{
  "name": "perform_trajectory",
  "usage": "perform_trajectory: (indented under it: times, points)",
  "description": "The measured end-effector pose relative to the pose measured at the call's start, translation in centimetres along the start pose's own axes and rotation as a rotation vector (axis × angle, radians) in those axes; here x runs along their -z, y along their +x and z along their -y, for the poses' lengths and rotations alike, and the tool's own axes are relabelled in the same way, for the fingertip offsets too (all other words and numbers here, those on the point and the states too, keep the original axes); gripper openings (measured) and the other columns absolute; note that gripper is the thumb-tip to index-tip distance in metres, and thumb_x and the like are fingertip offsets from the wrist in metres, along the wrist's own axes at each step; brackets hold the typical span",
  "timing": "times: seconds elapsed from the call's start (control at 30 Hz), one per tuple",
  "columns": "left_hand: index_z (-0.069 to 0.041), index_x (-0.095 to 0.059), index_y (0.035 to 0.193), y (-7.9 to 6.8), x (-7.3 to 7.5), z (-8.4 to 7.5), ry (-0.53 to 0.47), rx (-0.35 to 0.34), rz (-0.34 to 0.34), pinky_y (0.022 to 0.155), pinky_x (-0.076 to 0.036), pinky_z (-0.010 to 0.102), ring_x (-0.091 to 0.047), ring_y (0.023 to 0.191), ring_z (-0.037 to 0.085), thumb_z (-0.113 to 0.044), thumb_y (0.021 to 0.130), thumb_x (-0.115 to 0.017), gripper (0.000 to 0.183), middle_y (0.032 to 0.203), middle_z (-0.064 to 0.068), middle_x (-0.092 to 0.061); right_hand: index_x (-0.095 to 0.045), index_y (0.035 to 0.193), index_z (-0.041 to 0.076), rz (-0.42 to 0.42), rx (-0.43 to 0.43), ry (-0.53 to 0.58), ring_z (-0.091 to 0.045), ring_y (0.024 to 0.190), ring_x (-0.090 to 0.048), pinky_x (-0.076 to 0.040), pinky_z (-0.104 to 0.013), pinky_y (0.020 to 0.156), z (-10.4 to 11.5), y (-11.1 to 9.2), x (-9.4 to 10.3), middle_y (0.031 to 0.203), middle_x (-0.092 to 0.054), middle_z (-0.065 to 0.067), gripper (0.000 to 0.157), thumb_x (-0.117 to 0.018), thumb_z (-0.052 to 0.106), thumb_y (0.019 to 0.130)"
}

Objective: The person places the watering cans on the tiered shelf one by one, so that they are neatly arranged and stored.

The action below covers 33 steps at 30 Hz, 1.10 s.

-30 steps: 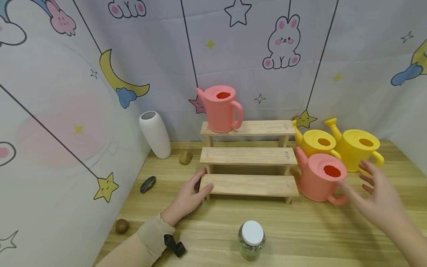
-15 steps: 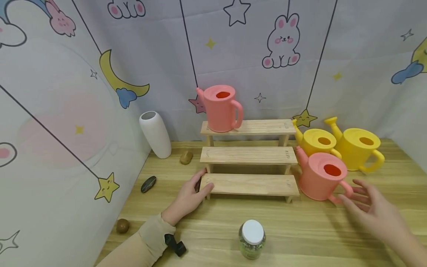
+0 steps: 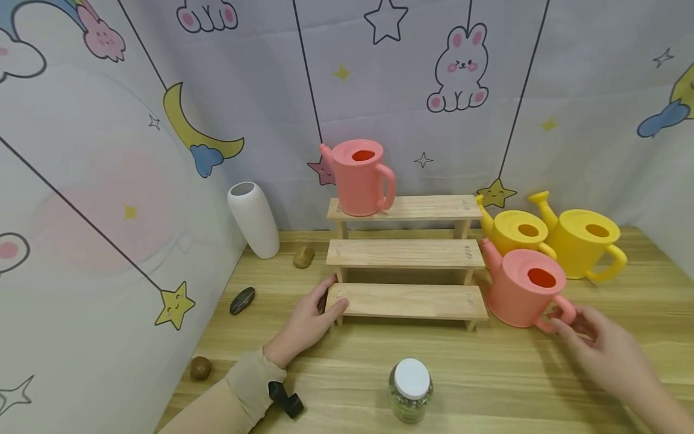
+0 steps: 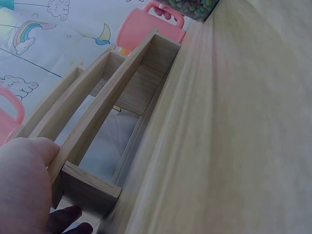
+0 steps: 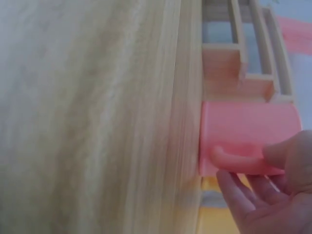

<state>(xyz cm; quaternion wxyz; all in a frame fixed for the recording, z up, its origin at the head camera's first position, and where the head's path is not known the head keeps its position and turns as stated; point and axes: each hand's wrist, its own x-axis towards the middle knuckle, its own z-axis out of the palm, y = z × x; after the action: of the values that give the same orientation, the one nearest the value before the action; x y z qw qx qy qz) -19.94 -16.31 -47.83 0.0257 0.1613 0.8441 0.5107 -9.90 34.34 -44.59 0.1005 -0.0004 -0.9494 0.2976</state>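
A three-step wooden stand (image 3: 406, 301) sits mid-table. My left hand (image 3: 307, 321) grips the left end of its lowest step, thumb on the board and fingers around the side. At the stand's right end, a pink watering can (image 3: 523, 289) rests upright on the table. My right hand (image 3: 609, 346) holds its handle, with the thumb on the near side and the fingers curled behind, as the right wrist view also shows. Another pink watering can (image 3: 358, 178) stands on the left of the top step.
Two yellow watering cans (image 3: 582, 241) stand behind the held one. A white-lidded jar (image 3: 411, 389) is near the front. A white vase (image 3: 253, 220) leans at the back left, with several stones (image 3: 241, 300) nearby. Patterned cloth (image 3: 390, 108) hangs behind.
My right hand has come down and left from beside the yellow can to the pink can's handle and closed its fingers there. The left hand stays on the stand.
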Motion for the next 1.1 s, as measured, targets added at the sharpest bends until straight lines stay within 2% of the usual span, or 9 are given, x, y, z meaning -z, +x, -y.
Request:
perform_trajectory:
  times: [0.13, 0.23, 0.3, 0.4, 0.53, 0.77, 0.87, 0.93, 1.1]
  points:
    - [-0.025, -0.039, 0.158, 0.0, 0.0, 0.0, -0.008, -0.005, 0.001, 0.120, -0.042, 0.043, -0.045, 0.148, 0.020, -0.046, 0.098, -0.067, 0.068, 0.160, 0.003, -0.045, -0.068, 0.123, 0.008, -0.055, 0.019, 0.015, 0.037, 0.089, -0.039, -0.043, 0.000, 0.062, 0.0, -0.1, -0.3, 0.114, -0.075, -0.020, 0.032, -0.071, 0.029, 0.098]
    - [-0.025, -0.039, 0.158, 0.0, 0.0, 0.1, -0.006, -0.008, 0.001, 0.120, -0.042, 0.043, -0.043, 0.149, 0.020, -0.046, 0.099, -0.067, 0.069, 0.161, 0.004, -0.044, -0.072, 0.116, 0.008, -0.118, 0.025, 0.018, 0.039, 0.088, -0.038, -0.042, 0.001, 0.061, 0.0, -0.2, -0.4, 0.103, -0.080, -0.005, 0.026, -0.073, 0.024, 0.097]
    - [-0.024, -0.038, 0.158, 0.0, -0.1, 0.2, 0.000, -0.005, -0.001, 0.121, -0.041, 0.043, -0.042, 0.150, 0.020, -0.046, 0.099, -0.066, 0.069, 0.162, 0.004, -0.043, -0.073, 0.113, 0.009, -0.164, 0.013, 0.023, 0.040, 0.086, -0.038, -0.042, 0.001, 0.060, 0.0, -0.3, -0.4, 0.094, -0.078, 0.011, 0.023, -0.075, 0.023, 0.095]
    - [-0.023, -0.038, 0.159, 0.0, -0.1, 0.2, 0.004, 0.000, -0.004, 0.121, -0.040, 0.044, -0.041, 0.151, 0.020, -0.046, 0.099, -0.066, 0.070, 0.162, 0.004, -0.042, -0.073, 0.111, 0.009, -0.214, -0.013, 0.038, 0.042, 0.085, -0.039, -0.042, 0.001, 0.059, 0.3, -0.4, -0.1, 0.089, -0.064, 0.040, 0.022, -0.075, 0.023, 0.095]
    - [-0.021, -0.039, 0.158, 0.0, -0.1, 0.1, -0.002, -0.002, -0.009, 0.121, -0.040, 0.045, -0.042, 0.150, 0.021, -0.046, 0.098, -0.067, 0.071, 0.161, 0.006, -0.044, -0.071, 0.113, 0.004, -0.286, 0.011, 0.112, 0.039, 0.085, -0.047, -0.046, 0.003, 0.062, 1.0, -0.5, 0.8, 0.094, -0.050, 0.053, 0.020, -0.072, 0.015, 0.096]
    - [-0.021, -0.038, 0.159, -0.1, 0.0, 0.1, 0.001, 0.001, -0.007, 0.121, -0.040, 0.046, -0.043, 0.149, 0.021, -0.047, 0.099, -0.066, 0.071, 0.161, 0.007, -0.044, -0.066, 0.099, 0.008, -0.381, 0.066, 0.209, 0.030, 0.090, -0.057, -0.047, 0.004, 0.071, 3.5, 0.6, 3.1, 0.096, -0.060, 0.039, 0.005, -0.070, 0.007, 0.096]
    - [-0.022, -0.038, 0.159, 0.0, -0.1, 0.3, 0.007, 0.000, -0.008, 0.121, -0.041, 0.045, -0.043, 0.149, 0.021, -0.049, 0.098, -0.066, 0.072, 0.161, 0.006, -0.044, -0.065, 0.097, 0.004, -0.389, 0.103, 0.291, 0.022, 0.094, -0.063, -0.050, 0.002, 0.075, 4.8, 1.5, 4.3, 0.098, -0.066, 0.030, 0.006, -0.070, 0.002, 0.095]
    - [-0.021, -0.038, 0.159, 0.0, -0.1, 0.3, 0.010, -0.001, -0.010, 0.120, -0.041, 0.045, -0.044, 0.149, 0.021, -0.049, 0.098, -0.066, 0.072, 0.161, 0.006, -0.045, -0.064, 0.096, 0.006, -0.394, 0.117, 0.303, 0.020, 0.094, -0.064, -0.049, 0.002, 0.071, 5.9, 2.2, 4.9, 0.099, -0.067, 0.029, 0.006, -0.069, 0.002, 0.095]
    - [-0.021, -0.039, 0.158, 0.0, -0.1, 0.3, 0.002, -0.005, -0.012, 0.119, -0.042, 0.046, -0.046, 0.148, 0.022, -0.048, 0.098, -0.066, 0.071, 0.160, 0.007, -0.046, -0.065, 0.102, 0.009, -0.389, 0.104, 0.179, 0.029, 0.090, -0.057, -0.044, 0.003, 0.062, 8.5, 4.4, 6.1, 0.101, -0.060, 0.038, 0.008, -0.066, 0.017, 0.101]
